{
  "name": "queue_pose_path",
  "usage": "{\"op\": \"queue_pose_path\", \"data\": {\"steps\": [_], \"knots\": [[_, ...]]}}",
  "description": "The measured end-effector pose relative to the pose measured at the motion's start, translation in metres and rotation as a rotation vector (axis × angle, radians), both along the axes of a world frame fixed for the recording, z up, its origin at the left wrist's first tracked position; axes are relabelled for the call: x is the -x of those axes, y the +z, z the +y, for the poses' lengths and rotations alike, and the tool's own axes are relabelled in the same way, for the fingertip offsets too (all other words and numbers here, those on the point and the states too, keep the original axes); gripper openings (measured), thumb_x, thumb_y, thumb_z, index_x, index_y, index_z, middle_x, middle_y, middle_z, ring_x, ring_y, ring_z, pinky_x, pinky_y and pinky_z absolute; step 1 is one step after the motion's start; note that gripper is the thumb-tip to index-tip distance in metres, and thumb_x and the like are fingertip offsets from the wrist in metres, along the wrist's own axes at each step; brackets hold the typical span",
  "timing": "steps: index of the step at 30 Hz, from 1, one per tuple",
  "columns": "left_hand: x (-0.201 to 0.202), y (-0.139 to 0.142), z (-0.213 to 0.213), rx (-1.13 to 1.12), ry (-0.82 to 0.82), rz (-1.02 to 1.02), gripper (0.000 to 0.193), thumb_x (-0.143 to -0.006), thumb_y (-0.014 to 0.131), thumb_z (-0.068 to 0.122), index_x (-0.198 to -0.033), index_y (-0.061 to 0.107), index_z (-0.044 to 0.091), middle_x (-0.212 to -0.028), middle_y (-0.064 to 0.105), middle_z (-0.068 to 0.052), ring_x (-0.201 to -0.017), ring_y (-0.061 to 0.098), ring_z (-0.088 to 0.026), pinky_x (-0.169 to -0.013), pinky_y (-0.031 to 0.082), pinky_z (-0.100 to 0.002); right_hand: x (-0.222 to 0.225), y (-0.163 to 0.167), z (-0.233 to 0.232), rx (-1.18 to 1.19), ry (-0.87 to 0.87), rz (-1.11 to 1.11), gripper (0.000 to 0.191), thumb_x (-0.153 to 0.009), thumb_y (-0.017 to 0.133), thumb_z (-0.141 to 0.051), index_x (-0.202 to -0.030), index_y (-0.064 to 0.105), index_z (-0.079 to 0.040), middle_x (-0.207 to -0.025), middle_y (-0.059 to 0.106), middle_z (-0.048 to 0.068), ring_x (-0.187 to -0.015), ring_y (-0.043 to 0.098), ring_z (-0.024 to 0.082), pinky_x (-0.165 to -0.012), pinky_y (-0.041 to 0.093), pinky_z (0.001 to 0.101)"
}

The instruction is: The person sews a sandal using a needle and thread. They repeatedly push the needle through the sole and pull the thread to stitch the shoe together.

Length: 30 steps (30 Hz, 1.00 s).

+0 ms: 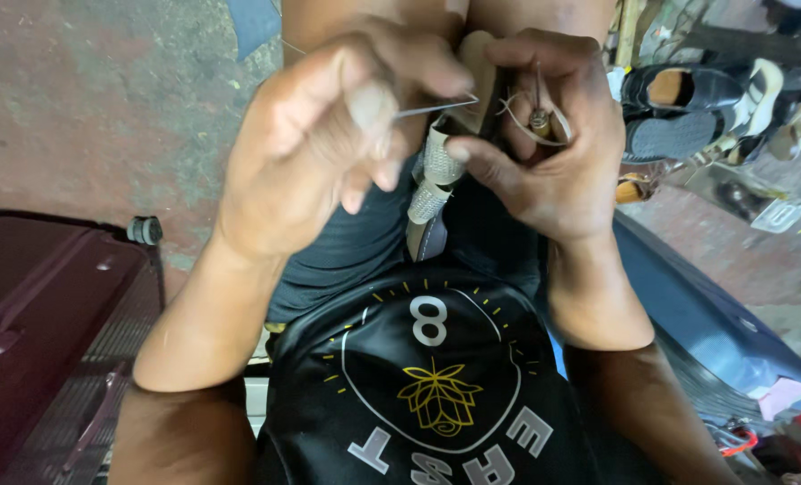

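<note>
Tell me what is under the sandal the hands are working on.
Under the sandal lies the person's lap in dark shorts. The left hand and right hand cover its upper part, so its toe end and whatever lies beneath there are hidden.

Sandal [436,171] between both hands, suitcase [41,305] left, shoes [688,108] right.

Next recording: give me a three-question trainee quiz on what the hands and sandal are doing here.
1. True or false: the left hand pinches a thin needle.
2. Which hand grips the sandal: A left, B right?
3. What lies at the far left: a dark red ____?

Key: 1 true. 2 B, the right hand. 3 suitcase.
</note>
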<state>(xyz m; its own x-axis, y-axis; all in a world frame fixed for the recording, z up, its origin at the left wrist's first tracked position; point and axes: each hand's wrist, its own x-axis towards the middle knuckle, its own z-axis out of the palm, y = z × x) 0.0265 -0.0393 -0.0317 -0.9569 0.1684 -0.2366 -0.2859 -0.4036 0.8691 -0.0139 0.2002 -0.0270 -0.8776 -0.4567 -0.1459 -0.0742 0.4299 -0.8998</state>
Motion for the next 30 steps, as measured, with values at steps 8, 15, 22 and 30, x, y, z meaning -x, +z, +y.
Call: {"op": "queue_pose_path", "data": {"steps": [8, 15, 22, 30], "knots": [[0.016, -0.009, -0.005, 0.935, 0.100, 0.755, 0.017, -0.098, 0.073, 0.016, -0.100, 0.061, 0.005, -0.103, 0.064, -0.012, -0.090, 0.067, -0.028, -0.073, 0.052, -0.037, -0.007, -0.003, -0.012, 0.097, -0.037, -0.087, 0.043, -0.101, 0.081, 0.014, -0.130, 0.051, 0.004, -0.083, 0.046, -0.004, -0.067, 0.036, 0.002, -0.064, 0.030, 0.0161], [-0.013, -0.066, -0.082, 0.729, 0.147, 0.321, 0.008, -0.104, 0.068, 0.001, -0.096, 0.065, 0.000, -0.086, 0.061, -0.008, -0.077, 0.059, -0.020, -0.069, 0.047, -0.033, -0.011, -0.008, -0.013, 0.111, -0.093, -0.101, 0.040, -0.104, 0.080, 0.013, -0.128, 0.050, 0.002, -0.082, 0.045, -0.005, -0.063, 0.033, 0.000, -0.060, 0.025, 0.0149], [-0.036, -0.086, -0.090, 0.662, 0.304, 0.076, 0.019, -0.108, 0.071, 0.012, -0.098, 0.060, 0.000, -0.083, 0.055, -0.013, -0.071, 0.049, -0.026, -0.064, 0.036, -0.035, -0.011, -0.007, -0.016, 0.078, -0.147, -0.144, 0.047, -0.098, 0.082, 0.011, -0.131, 0.049, 0.002, -0.088, 0.048, -0.005, -0.066, 0.035, 0.001, -0.064, 0.029, 0.0143], [-0.001, -0.030, -0.022, 1.023, 0.173, 0.906, 0.029, -0.099, 0.080, 0.027, -0.111, 0.067, 0.005, -0.100, 0.061, -0.007, -0.097, 0.062, -0.024, -0.080, 0.050, -0.048, -0.002, 0.047, -0.015, -0.421, 0.113, -0.066, 0.089, -0.090, 0.086, -0.011, -0.157, 0.029, -0.002, -0.084, 0.053, -0.003, -0.066, 0.044, 0.003, -0.062, 0.037, 0.0176]]}}
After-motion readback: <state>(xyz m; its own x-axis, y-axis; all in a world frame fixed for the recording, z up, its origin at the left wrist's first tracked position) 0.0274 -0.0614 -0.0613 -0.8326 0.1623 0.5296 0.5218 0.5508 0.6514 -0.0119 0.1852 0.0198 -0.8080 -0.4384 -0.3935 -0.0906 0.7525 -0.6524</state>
